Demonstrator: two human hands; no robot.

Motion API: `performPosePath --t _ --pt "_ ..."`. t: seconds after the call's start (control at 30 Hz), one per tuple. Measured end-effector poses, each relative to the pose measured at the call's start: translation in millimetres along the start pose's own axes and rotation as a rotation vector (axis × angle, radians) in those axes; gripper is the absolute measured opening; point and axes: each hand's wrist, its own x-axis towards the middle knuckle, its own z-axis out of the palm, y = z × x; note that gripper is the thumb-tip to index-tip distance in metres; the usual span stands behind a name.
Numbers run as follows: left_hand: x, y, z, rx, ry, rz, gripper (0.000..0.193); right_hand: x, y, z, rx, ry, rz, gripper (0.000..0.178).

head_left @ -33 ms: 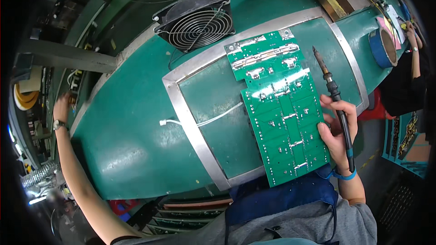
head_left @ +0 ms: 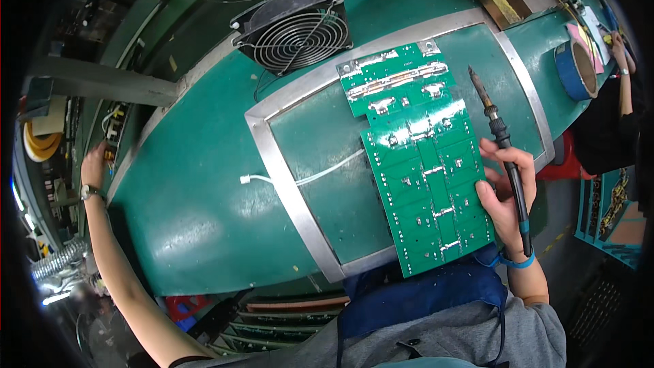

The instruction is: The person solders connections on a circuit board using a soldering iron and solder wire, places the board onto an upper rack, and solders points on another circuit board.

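Note:
My right hand (head_left: 507,197) is closed round a soldering iron (head_left: 499,129), whose bare tip points away from me. Its thumb and a fingertip reach the right edge of a green circuit board (head_left: 426,184). Solder joints and shiny tracks face up on the board, which lies over the framed bench panel and overhangs the near edge. From under its left side runs a white cable (head_left: 323,176) with a small plug. At the far left, my left hand (head_left: 94,167) reaches past the bench edge, fingers curled beside a small orange part (head_left: 109,155). What they hold, if anything, is hidden.
A black fan (head_left: 300,34) with a wire guard stands at the back. A metal frame (head_left: 286,197) borders the panel on the green bench (head_left: 197,197). At the right sit a blue tape roll (head_left: 571,71) and another person's arm (head_left: 621,61). A grey beam (head_left: 102,85) juts in at left.
My left hand has shifted very slightly by the orange part. The circuit board and the soldering iron stay almost exactly where they were.

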Motion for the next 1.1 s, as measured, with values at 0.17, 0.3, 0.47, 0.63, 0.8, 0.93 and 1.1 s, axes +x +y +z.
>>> performPosePath --t 0.17,0.3,0.47,0.63,0.8,0.93,1.1 --pt "-91 21 -29 0.406 -0.136 0.023 0.02 1 1 0 0.014 -0.025 -0.016 0.049" --pt "-181 74 -45 0.064 -0.081 -0.085 0.027 3 3 -1 0.01 -0.033 -0.021 0.049" --pt "-208 177 -74 -0.183 -0.137 -0.183 0.039 4 6 -3 0.02 -0.058 -0.043 0.05" --pt "-134 243 -149 -0.468 0.276 0.087 0.025 6 10 -6 0.014 -0.07 -0.055 0.052" --pt "30 297 -212 -0.828 0.348 0.443 0.023 5 9 -10 -0.01 -0.045 -0.063 0.05" --pt "151 335 -242 -0.869 0.14 0.592 0.032 4 3 -23 -0.046 0.046 -0.06 0.045" --pt "254 382 -244 -0.937 -0.208 0.79 0.046 5 -2 -34 -0.075 0.156 -0.029 0.041"
